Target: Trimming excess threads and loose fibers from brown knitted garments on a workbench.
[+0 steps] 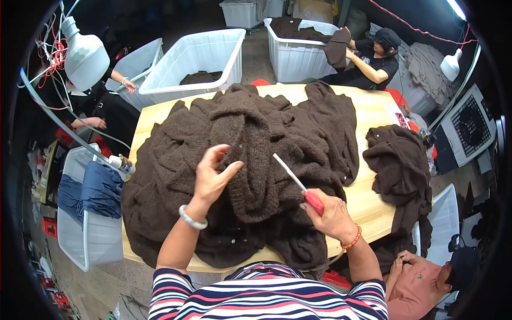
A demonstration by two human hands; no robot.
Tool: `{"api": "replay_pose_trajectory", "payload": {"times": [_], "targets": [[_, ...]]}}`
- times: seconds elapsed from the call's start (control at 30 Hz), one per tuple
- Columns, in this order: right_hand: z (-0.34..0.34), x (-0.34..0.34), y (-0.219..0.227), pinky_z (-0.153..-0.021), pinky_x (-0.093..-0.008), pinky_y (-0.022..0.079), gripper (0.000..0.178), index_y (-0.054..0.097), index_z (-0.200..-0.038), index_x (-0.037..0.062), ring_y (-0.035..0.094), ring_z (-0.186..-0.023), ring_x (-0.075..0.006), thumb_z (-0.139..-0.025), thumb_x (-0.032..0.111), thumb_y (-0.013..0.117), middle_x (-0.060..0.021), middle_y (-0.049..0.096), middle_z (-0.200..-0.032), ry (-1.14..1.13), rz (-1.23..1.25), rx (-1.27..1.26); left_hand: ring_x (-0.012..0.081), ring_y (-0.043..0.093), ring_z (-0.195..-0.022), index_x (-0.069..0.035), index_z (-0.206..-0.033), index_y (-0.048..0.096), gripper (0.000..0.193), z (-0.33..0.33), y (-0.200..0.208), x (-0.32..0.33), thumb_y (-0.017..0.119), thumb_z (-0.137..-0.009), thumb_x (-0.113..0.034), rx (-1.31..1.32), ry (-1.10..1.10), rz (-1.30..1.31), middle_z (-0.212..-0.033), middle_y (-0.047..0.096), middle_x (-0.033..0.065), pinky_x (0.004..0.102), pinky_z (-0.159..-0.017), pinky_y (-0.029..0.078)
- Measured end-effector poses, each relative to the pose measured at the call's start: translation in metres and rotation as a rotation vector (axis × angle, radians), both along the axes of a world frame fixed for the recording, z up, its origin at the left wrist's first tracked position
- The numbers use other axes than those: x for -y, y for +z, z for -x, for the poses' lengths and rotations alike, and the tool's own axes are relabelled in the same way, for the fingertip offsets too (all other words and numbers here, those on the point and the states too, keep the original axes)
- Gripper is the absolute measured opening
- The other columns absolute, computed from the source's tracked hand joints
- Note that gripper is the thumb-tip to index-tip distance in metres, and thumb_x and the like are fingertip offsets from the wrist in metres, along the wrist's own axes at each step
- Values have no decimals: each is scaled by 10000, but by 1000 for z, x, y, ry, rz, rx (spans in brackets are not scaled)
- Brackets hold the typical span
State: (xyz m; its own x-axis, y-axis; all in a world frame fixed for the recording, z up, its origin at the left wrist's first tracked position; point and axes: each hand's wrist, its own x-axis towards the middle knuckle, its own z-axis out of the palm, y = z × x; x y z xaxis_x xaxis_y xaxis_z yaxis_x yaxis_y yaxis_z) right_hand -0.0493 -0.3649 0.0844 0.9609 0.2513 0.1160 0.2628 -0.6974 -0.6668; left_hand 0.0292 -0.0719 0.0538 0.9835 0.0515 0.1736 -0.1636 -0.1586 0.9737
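Observation:
A heap of dark brown knitted garments (176, 138) covers most of the wooden table in front of me. My left hand (211, 178) is over the middle of the heap, thumb and fingers apart, with nothing in it. Whether its fingertips touch the knit cannot be told. My right hand (335, 214) grips a red-handled tool with a slim straight metal shaft (289, 173), much like a screwdriver. Its tip points up and left, over the fold of the uppermost garment (250, 181). A pale cord shows below my right wrist.
Another brown garment pile (394, 165) hangs over the right edge of the table (368, 112). White bins (234, 58) stand beyond it, and one with blue fabric (101, 186) is at left. Three people sit or stand around. A lamp (85, 56) hangs upper left.

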Motion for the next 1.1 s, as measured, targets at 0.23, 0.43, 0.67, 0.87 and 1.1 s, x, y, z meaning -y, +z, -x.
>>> {"api": "replay_pose_trajectory", "payload": {"times": [0.23,0.43,0.67,0.87,1.1], "targets": [[10,-3,27,-700,-503,518,253,622,-1070,135,658,-746,-406,-889,306,666,-185,665,-741,137,220,-143,53,553,-788,49,-968,668,116,-22,-42,25,652,-918,-54,-9,-85,166,-883,673,-13,235,-720,481],[-32,-28,37,-704,-477,513,220,592,-1086,103,657,-818,-397,-901,213,634,-185,675,-868,212,-29,21,84,618,-872,29,-1050,683,153,19,-69,50,650,-924,-51,-57,-232,153,-979,700,13,255,-798,519],[-136,-128,31,-833,-481,513,307,619,-1077,54,650,-964,-385,-822,219,663,-185,688,-1000,487,129,-73,92,629,-803,29,-977,662,196,46,-90,83,706,-870,-129,-41,-217,-90,-858,712,99,274,-736,506],[-228,-64,5,-704,-388,551,430,590,-1247,84,672,-754,-263,-847,222,667,-125,672,-801,-37,-12,124,60,592,-844,31,-1030,650,152,49,-81,50,667,-905,-53,-201,-254,102,-938,694,19,242,-762,501],[-179,73,-42,-501,-277,488,430,558,-1307,58,565,-515,-91,-919,213,662,-18,602,-732,-259,-193,-309,85,594,-950,27,-1103,627,226,43,-64,36,675,-911,-83,-264,-354,131,-1037,681,24,261,-866,492]]}}
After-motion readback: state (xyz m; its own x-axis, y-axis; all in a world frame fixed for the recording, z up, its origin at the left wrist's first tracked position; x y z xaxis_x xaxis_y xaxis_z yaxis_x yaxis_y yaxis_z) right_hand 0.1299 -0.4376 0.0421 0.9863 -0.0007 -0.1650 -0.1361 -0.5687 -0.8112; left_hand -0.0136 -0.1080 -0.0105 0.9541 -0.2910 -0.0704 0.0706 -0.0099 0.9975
